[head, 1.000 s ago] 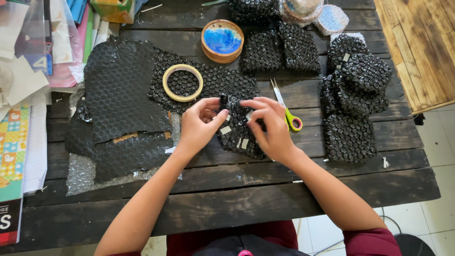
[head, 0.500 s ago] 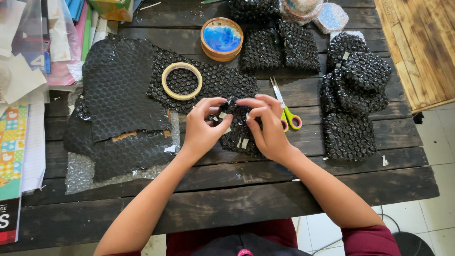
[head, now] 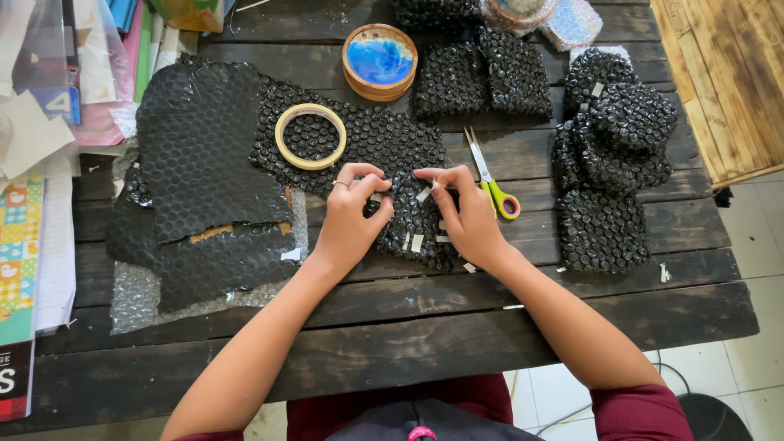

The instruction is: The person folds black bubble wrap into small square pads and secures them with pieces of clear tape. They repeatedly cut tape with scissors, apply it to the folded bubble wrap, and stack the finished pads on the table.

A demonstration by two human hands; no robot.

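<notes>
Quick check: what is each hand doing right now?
Left hand: closed, fingers pinching the small black bubble-wrap parcel at its top edge.
Right hand: closed on the same parcel, fingertips pressing at its top.

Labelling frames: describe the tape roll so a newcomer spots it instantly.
On the dark wooden table, look just above the left hand. The tape roll lies flat on a black bubble wrap sheet. It is the only pale, open ring; the nearby round wooden dish is blue inside.

I saw my left hand (head: 349, 219) and right hand (head: 465, 216) on the black bubble-wrapped parcel (head: 415, 229), which lay on the dark wooden slatted table (head: 425, 327). The ring-shaped roll of tape (head: 310, 136) lay behind it to the left, on a black bubble-wrap sheet (head: 371, 139). The green-and-pink-handled scissors (head: 492, 181) lay just right of the parcel.
</notes>
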